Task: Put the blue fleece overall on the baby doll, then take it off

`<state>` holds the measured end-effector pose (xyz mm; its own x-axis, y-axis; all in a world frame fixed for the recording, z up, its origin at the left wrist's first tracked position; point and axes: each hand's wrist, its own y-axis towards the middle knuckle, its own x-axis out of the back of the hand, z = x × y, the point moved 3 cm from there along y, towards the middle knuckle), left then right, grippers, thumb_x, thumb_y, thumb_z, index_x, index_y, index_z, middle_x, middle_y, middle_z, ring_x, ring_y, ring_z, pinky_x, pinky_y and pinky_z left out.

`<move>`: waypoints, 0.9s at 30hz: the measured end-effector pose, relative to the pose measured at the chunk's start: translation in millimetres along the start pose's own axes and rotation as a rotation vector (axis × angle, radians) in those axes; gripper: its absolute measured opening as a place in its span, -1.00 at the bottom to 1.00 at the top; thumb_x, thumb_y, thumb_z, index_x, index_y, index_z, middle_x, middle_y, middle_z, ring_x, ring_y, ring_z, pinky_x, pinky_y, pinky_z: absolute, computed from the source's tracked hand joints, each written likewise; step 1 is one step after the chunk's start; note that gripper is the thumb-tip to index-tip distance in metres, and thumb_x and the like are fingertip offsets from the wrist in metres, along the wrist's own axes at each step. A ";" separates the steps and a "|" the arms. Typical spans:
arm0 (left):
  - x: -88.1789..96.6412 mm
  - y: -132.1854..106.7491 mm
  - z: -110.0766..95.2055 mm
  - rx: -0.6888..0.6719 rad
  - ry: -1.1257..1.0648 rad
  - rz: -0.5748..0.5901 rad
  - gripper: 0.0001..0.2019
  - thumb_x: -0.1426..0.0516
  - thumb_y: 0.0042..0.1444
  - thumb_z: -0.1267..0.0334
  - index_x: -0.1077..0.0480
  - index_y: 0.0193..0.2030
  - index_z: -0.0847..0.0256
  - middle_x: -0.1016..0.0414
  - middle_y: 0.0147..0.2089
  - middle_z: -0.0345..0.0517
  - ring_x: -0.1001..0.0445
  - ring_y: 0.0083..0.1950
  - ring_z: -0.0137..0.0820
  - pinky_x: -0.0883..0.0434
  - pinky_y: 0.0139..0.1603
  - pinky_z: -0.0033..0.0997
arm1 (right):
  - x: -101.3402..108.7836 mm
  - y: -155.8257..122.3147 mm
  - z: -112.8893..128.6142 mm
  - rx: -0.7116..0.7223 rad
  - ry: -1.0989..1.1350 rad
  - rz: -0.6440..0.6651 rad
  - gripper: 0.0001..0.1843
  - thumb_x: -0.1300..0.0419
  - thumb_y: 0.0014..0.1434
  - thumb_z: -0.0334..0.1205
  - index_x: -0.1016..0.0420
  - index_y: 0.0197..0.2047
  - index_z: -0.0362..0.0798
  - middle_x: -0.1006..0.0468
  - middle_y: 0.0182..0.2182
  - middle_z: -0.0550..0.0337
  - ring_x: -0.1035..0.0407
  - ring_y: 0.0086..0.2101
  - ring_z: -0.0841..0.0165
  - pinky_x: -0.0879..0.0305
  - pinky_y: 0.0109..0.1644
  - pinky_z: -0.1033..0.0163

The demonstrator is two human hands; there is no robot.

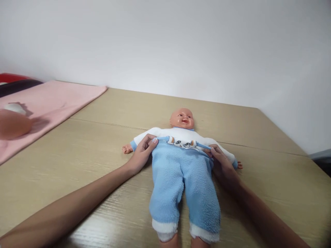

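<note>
A baby doll (pixel 182 119) lies on its back on the table, head away from me and arms spread. It wears a white top (pixel 165 132) with blue cuffs and fuzzy light-blue trousers (pixel 168 172) with white hems. My left hand (pixel 144 148) pinches the trousers' waistband at the left side, thumb on top. At the right side my right hand (pixel 221 158) grips the same waistband between thumb and fingers. Between both hands the band is stretched across the doll's belly, just below an animal face print (pixel 183 143). The doll's feet are out of view.
The wooden table (pixel 103 193) meets a white wall behind. On the left lies a pink cloth (pixel 77 91) with a skin-coloured rounded object (pixel 14 124) and a small white object (pixel 15 108) on it. Red and black items (pixel 15 79) sit at the far left edge.
</note>
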<state>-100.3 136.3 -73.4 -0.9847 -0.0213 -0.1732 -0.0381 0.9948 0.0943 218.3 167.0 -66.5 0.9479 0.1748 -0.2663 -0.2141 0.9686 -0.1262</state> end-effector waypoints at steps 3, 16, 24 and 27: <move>0.7 0.3 1.4 0.001 0.015 0.008 -0.53 -0.35 0.33 -0.25 -0.45 -0.15 0.14 -0.31 -0.28 -0.27 -0.18 -0.26 -0.37 -0.19 -0.21 -0.41 | 6.3 -3.6 2.8 0.046 -0.193 0.047 -0.62 -0.46 0.29 0.19 -0.57 -0.25 0.08 -0.48 -0.30 0.23 -0.30 -0.25 0.22 -0.31 -0.12 0.15; -0.7 0.1 -2.1 -0.039 0.072 -0.026 -0.57 -0.36 0.33 -0.21 -0.48 -0.15 0.12 -0.40 -0.21 -0.21 -0.28 -0.17 -0.31 -0.28 -0.12 -0.39 | 3.9 -7.1 14.7 0.127 -0.307 0.014 -0.64 -0.49 0.26 0.20 -0.63 -0.21 0.10 -0.55 -0.25 0.17 -0.40 -0.19 0.15 -0.40 -0.02 0.10; -5.8 -15.5 -8.7 -0.287 0.254 -0.133 -0.79 -0.21 0.51 -0.01 -0.40 0.00 0.07 -0.43 -0.03 -0.11 -0.41 0.03 -0.23 -0.34 0.17 -0.30 | -49.3 -13.3 54.6 0.678 -0.884 -0.089 -0.74 -0.30 0.48 -0.12 -0.50 0.19 0.15 -0.60 0.13 0.00 -0.50 0.07 0.05 -0.36 0.30 -0.10; -5.1 -21.2 -11.5 -0.368 0.363 -0.207 -0.84 -0.23 0.50 0.06 -0.41 -0.01 0.06 -0.40 -0.04 -0.11 -0.37 0.01 -0.23 -0.32 0.17 -0.30 | -97.7 15.2 76.7 0.842 -0.997 0.137 -0.89 -0.21 0.51 -0.20 -0.52 0.06 0.09 -0.65 0.01 0.02 -0.49 0.09 0.05 -0.36 0.31 -0.12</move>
<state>-96.5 114.2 -63.2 -0.9433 -0.3102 0.1180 -0.2299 0.8671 0.4419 140.6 178.1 30.9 0.7740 -0.0165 0.6330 -0.4541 0.6822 0.5731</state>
